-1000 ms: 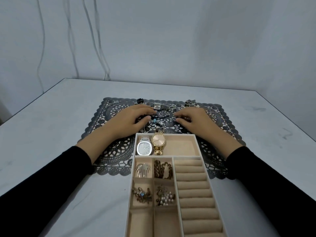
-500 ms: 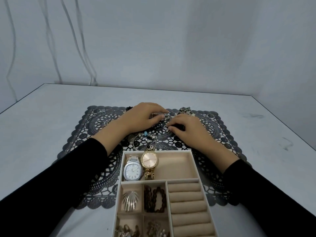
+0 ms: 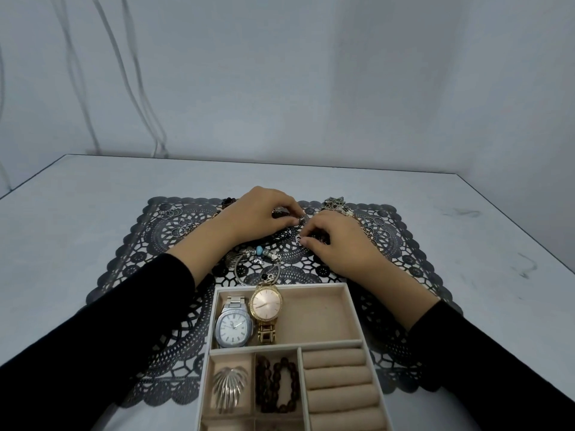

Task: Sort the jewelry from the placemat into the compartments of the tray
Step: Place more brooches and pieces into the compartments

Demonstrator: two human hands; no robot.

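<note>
Left hand (image 3: 259,217), right hand (image 3: 340,245) both pinching small metal jewelry piece (image 3: 301,221), possibly bracelet, over placemat (image 3: 140,259). Silver watch (image 3: 234,328), gold watch (image 3: 266,303) in tray (image 3: 311,286).

Legible text: none that we can read. Silver watch (image 3: 234,326), in tray (image 3: 354,312): plain hour markers, any dial print too small to read. Gold watch (image 3: 266,303): baton markers only. Placemat (image 3: 149,244): pattern, no lettering.
</note>
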